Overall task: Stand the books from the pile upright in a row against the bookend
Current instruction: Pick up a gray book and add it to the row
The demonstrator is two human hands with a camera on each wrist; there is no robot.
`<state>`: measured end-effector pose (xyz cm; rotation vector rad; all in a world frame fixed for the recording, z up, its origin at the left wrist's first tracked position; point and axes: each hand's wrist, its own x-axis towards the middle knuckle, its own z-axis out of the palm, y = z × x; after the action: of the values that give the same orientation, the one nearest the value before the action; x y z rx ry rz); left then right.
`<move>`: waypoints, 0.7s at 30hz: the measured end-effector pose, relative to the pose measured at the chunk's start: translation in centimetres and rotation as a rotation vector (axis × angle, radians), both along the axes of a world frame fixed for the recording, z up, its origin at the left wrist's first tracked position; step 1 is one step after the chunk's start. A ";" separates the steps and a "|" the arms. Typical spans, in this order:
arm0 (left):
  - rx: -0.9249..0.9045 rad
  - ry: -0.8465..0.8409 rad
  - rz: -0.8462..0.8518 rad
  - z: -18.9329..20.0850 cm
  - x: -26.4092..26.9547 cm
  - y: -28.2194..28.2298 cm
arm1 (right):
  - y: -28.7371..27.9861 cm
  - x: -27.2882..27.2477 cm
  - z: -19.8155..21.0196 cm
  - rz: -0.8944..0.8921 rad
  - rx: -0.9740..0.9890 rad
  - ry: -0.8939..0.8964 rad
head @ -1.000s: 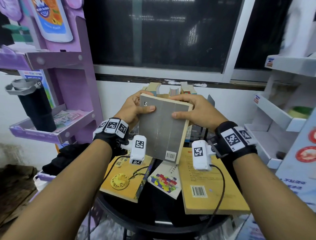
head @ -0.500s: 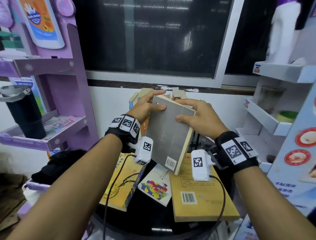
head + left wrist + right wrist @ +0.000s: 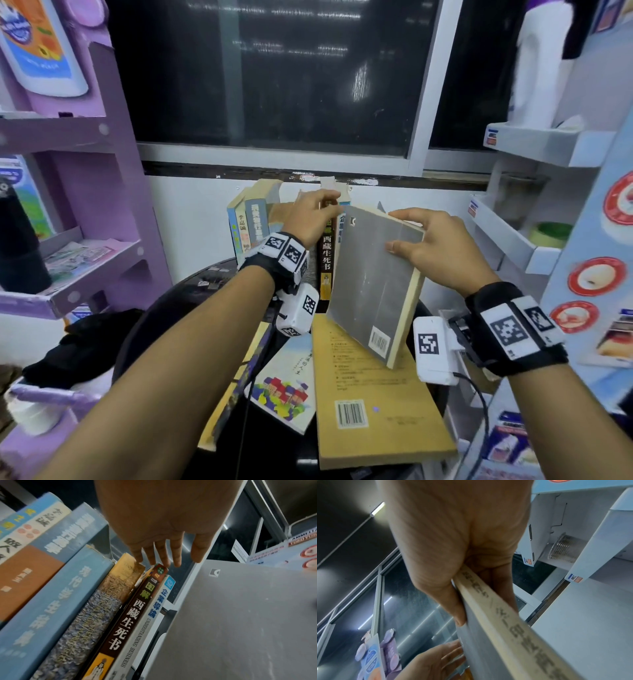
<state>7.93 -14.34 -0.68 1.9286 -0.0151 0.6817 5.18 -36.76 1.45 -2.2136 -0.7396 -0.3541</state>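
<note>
A second ago both hands held the grey book by its top edge in front of the row of books; now the left hand has let go and moved to the row, and the right hand alone carries the book. That right hand pinches the book near its top right corner, thumb on the grey cover and fingers behind. The book hangs tilted in the air just to the right of the row, its lower end over the tan book that lies flat on the black table. The left hand is open, its straight fingers resting on the tops of the rightmost standing books, near the dark brown spine. Beside the tan book, on the left, lie a white book with coloured houses and a yellow book partly under the left arm. The left wrist view shows what the head view hides: the fingertips touch the tops of the brown spine and its neighbours, and a dark gap separates the last white spine from the grey cover. The right wrist view shows the book's cream spine with printed characters, the thumb pressed on the cover, and the left hand open beyond it. The bookend cannot be made out clearly in any view.
</note>
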 end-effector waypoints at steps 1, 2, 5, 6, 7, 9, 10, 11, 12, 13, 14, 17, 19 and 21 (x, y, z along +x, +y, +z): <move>0.050 -0.008 0.028 -0.2 0.4 -0.2 | -0.1 0.3 -0.1 -0.019 -0.001 -0.002; 0.096 -0.018 0.057 -0.4 0.7 -0.3 | -0.2 0.6 -0.1 -0.038 0.000 -0.005; 0.240 -0.007 0.120 -0.3 1.6 -0.5 | 0.0 1.6 -0.3 -0.089 0.018 0.009; 0.284 -0.002 0.136 -0.1 1.8 -0.5 | 0.2 2.0 -0.4 -0.106 0.017 0.008; 0.325 0.001 0.150 0.1 2.1 -0.4 | 0.4 2.4 -0.3 -0.121 0.014 0.010; 0.397 0.003 0.168 0.4 2.7 -0.3 | 1.0 2.9 -0.2 -0.149 0.010 0.023; 0.421 0.015 0.171 0.5 3.1 -0.3 | 1.4 3.2 -0.2 -0.161 0.005 0.025; 0.442 0.031 0.173 0.6 3.4 -0.2 | 1.7 3.4 -0.1 -0.174 -0.007 0.022; 0.465 0.037 0.176 0.6 3.8 -0.1 | 2.1 3.6 -0.1 -0.184 -0.024 0.012; 0.487 0.041 0.178 0.5 4.2 0.0 | 2.4 3.8 0.0 -0.193 -0.041 0.004; 0.508 0.041 0.183 0.5 4.5 0.1 | 2.8 3.9 0.1 -0.201 -0.054 -0.002; 0.609 0.077 0.209 0.4 5.2 0.5 | 3.8 4.3 0.4 -0.225 -0.081 -0.011; 0.666 0.101 0.218 0.3 5.5 0.8 | 4.5 4.5 0.5 -0.235 -0.103 -0.008; 0.690 0.112 0.204 0.2 5.6 1.3 | 5.0 4.9 0.7 -0.246 -0.115 -0.011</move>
<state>13.57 -13.08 -0.43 2.6570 0.0199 0.7642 10.09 -31.81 2.13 -2.4207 -0.5042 -0.4558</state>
